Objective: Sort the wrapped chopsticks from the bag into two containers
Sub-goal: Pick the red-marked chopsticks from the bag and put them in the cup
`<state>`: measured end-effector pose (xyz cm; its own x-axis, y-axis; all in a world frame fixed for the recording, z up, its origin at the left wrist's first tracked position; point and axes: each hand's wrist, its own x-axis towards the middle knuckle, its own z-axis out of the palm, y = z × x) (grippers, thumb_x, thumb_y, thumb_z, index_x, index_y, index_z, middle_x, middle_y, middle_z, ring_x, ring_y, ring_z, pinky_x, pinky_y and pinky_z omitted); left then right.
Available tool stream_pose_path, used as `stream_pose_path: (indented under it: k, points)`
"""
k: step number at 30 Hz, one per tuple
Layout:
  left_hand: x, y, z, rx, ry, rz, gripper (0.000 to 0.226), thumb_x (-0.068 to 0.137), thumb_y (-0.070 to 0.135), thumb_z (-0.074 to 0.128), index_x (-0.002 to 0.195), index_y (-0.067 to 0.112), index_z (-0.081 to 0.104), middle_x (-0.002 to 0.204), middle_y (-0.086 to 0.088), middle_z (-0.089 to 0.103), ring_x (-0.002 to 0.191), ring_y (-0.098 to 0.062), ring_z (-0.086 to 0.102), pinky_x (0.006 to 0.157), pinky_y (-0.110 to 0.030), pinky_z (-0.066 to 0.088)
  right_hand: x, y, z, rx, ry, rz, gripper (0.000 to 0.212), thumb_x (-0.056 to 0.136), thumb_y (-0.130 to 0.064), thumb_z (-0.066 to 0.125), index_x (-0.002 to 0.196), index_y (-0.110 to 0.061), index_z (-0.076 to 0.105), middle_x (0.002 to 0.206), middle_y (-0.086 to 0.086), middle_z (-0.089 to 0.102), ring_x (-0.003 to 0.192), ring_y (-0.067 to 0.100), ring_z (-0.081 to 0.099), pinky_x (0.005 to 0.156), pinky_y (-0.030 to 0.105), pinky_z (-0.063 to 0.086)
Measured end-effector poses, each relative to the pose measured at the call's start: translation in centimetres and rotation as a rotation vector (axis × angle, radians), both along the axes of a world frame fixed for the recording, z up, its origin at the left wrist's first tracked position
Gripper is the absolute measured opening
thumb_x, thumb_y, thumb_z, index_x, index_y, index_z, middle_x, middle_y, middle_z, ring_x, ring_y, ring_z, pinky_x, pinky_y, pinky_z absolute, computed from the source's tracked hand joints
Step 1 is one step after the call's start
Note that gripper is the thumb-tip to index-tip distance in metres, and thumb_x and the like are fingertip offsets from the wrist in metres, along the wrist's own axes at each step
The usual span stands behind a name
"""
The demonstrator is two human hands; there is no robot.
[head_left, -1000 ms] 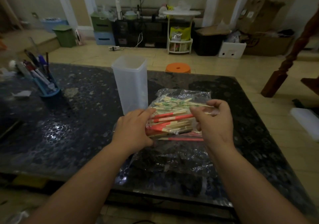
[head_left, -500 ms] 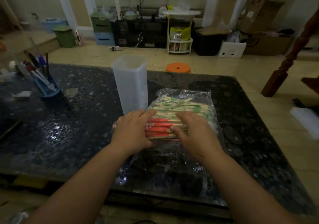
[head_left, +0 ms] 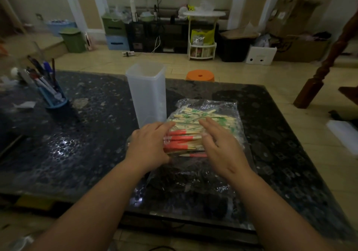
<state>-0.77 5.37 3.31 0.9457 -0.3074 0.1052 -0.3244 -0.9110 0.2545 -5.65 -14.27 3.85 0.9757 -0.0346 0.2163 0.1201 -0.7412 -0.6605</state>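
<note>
Chopsticks (head_left: 190, 118) sit bagged, unsorted. Your right hand (head_left: 219, 144) lies flat on top; left hand (head_left: 149, 144) covers the 9 o'clock end of the bag (head_left: 222, 104), grip unclear. Next, open it.

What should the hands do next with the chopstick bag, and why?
Probably open the clear plastic bag. Both the left hand and right hand rest on it, the red-wrapped chopsticks and green-wrapped chopsticks are still inside, and the tall plastic container beside it looks empty.
</note>
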Motion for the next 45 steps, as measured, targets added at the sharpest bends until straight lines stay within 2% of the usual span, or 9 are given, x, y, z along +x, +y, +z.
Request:
stream_pose_path:
  k: [7,10,13,16,19,29,34,38,45]
  points:
    - [0.4,0.5,0.0,-0.050,-0.008,0.094,0.102,0.067,0.047,0.084,0.151,0.040,0.028,0.145,0.008,0.045,0.132,-0.021,0.042,0.108,-0.045,0.033,0.2,-0.7,0.8,0.242,-0.084,-0.112,0.040,0.102,-0.026,0.043,0.141,-0.025,0.052,0.141,-0.014,0.049,0.131,0.001,0.039,0.107,0.022,0.030]
    - [0.5,0.7,0.2,-0.054,-0.002,0.127,0.102,0.066,0.051,0.084,0.151,0.039,0.029,0.144,0.006,0.046,0.133,-0.022,0.042,0.109,-0.047,0.034,-0.1,-0.8,1.2,0.271,-0.098,-0.163,0.027,0.097,-0.025,0.048,0.117,-0.024,0.066,0.113,-0.014,0.060,0.106,0.006,0.055,0.087,0.026,0.042]
    - [0.6,0.9,0.4,-0.055,-0.003,0.145,0.103,0.064,0.055,0.085,0.150,0.040,0.030,0.144,0.006,0.047,0.133,-0.023,0.042,0.109,-0.048,0.034,-0.1,-1.0,1.3,0.251,0.003,-0.182,0.014,0.084,-0.016,0.054,0.081,-0.026,0.063,0.080,-0.007,0.066,0.076,0.015,0.062,0.067,0.033,0.050]
    - [0.6,0.9,0.5,-0.031,-0.002,0.148,0.104,0.065,0.057,0.085,0.151,0.040,0.029,0.145,0.006,0.046,0.133,-0.023,0.042,0.110,-0.049,0.033,-0.1,-1.0,1.0,0.259,0.130,-0.113,0.013,0.074,-0.032,0.049,0.073,-0.022,0.059,0.067,0.004,0.067,0.065,0.026,0.067,0.063,0.047,0.058]
    - [0.6,0.9,0.4,-0.039,0.008,0.159,0.106,0.064,0.056,0.085,0.151,0.040,0.028,0.145,0.006,0.046,0.134,-0.023,0.042,0.109,-0.048,0.034,0.0,-1.1,0.6,0.227,0.305,0.007,0.015,0.086,-0.016,0.052,0.072,-0.018,0.059,0.062,0.005,0.069,0.055,0.021,0.067,0.061,0.045,0.058]
    - [0.7,1.0,0.3,-0.036,0.005,0.162,0.108,0.063,0.056,0.086,0.152,0.040,0.027,0.146,0.005,0.045,0.134,-0.023,0.041,0.109,-0.047,0.034,-0.5,0.1,-0.7,-0.112,0.478,0.269,0.007,0.085,-0.022,0.062,0.079,-0.024,0.064,0.085,-0.004,0.069,0.082,0.016,0.065,0.076,0.034,0.054]
    - [0.7,1.0,0.3,-0.039,0.012,0.165,0.108,0.063,0.056,0.086,0.151,0.039,0.028,0.144,0.005,0.047,0.133,-0.023,0.042,0.108,-0.048,0.035,-0.3,0.5,-2.2,-0.218,0.583,0.287,0.031,0.088,-0.016,0.053,0.115,-0.018,0.068,0.126,0.004,0.061,0.110,0.023,0.058,0.093,0.031,0.048]
    - [0.7,0.8,0.5,-0.050,0.015,0.167,0.107,0.064,0.054,0.087,0.151,0.039,0.027,0.145,0.005,0.046,0.133,-0.022,0.042,0.110,-0.049,0.033,-0.5,0.8,-5.2,-0.283,0.642,0.222,0.060,0.095,-0.017,0.047,0.152,-0.012,0.030,0.162,0.002,0.016,0.147,0.024,0.020,0.118,0.033,0.021]
    - [0.7,0.7,0.4,-0.061,0.030,0.175,0.109,0.063,0.054,0.088,0.152,0.039,0.027,0.147,0.005,0.045,0.135,-0.023,0.040,0.111,-0.049,0.032,-0.1,0.2,-8.4,-0.453,0.394,0.079,0.071,0.101,-0.028,0.037,0.158,-0.015,-0.003,0.165,0.003,-0.011,0.150,0.021,-0.015,0.121,0.038,-0.004]
